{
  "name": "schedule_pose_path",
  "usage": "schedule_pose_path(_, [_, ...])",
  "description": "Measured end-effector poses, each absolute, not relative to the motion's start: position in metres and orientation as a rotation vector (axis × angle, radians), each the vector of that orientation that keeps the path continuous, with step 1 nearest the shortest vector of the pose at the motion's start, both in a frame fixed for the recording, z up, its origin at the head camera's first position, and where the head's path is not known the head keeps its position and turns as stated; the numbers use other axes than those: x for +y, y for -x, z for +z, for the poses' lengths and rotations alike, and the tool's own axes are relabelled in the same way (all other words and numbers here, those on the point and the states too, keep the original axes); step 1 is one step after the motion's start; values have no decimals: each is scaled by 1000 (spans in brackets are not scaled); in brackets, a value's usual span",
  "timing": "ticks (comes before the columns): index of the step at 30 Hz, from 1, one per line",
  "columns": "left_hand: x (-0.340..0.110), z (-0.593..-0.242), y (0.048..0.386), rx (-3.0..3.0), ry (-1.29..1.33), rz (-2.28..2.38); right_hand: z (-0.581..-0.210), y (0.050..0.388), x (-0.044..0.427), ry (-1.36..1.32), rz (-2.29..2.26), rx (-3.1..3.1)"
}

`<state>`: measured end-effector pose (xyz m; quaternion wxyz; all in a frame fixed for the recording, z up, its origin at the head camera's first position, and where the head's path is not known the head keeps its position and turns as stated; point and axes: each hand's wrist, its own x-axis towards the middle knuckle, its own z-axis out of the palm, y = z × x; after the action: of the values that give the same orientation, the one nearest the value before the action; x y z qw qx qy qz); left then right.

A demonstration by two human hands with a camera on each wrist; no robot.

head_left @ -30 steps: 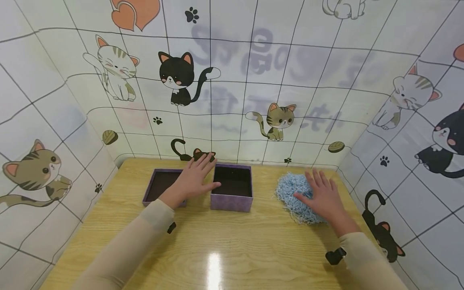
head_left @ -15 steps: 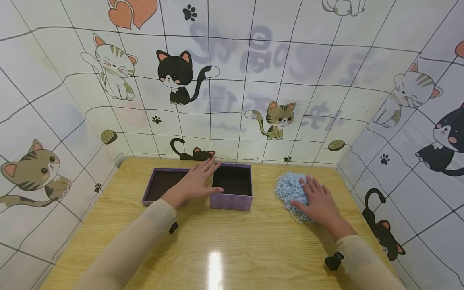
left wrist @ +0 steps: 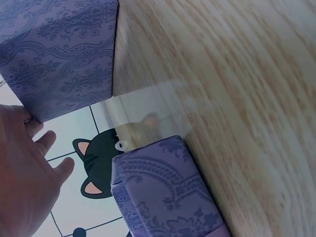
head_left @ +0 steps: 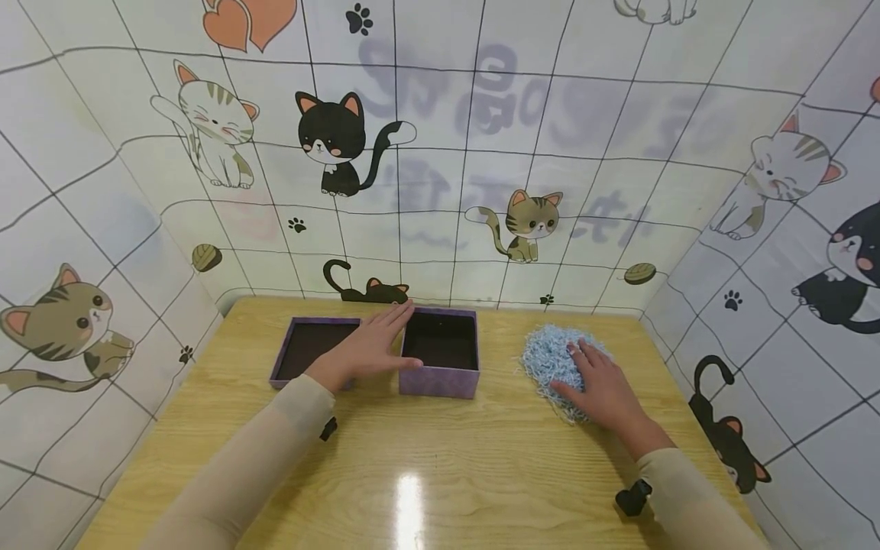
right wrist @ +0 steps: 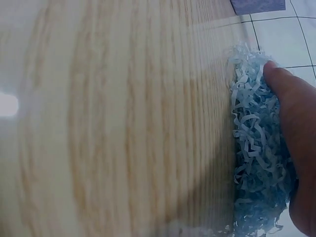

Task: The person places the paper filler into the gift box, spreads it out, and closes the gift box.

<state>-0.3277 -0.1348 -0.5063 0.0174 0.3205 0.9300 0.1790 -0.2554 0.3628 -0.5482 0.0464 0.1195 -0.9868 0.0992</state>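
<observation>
A purple box (head_left: 438, 382) with a dark inside stands upright at the middle of the table in the head view. My left hand (head_left: 366, 346) is at its left side, thumb by the front rim and fingers along the left edge. The left wrist view has this hand (left wrist: 25, 168) touching the patterned box (left wrist: 61, 54) near a corner. On the right lies a heap of light blue shredded paper (head_left: 553, 363). My right hand (head_left: 606, 391) rests on it with spread fingers; in the right wrist view the thumb (right wrist: 289, 84) lies against the shreds (right wrist: 256, 133).
A shallow purple lid (head_left: 309, 347) lies inside up, left of the box and partly behind my left hand. The light wooden table (head_left: 440, 466) ends at a cat-printed backdrop (head_left: 440, 183) at the back and sides.
My right hand has come down and slightly left onto the shredded paper. My left hand has shifted a little right and down to the box edge. Box and lid stay put.
</observation>
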Motion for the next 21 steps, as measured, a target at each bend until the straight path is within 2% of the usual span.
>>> schedule_pose_path(21, [-135, -512, 332, 2871, -984, 644, -551, 261, 369, -339, 733, -2822])
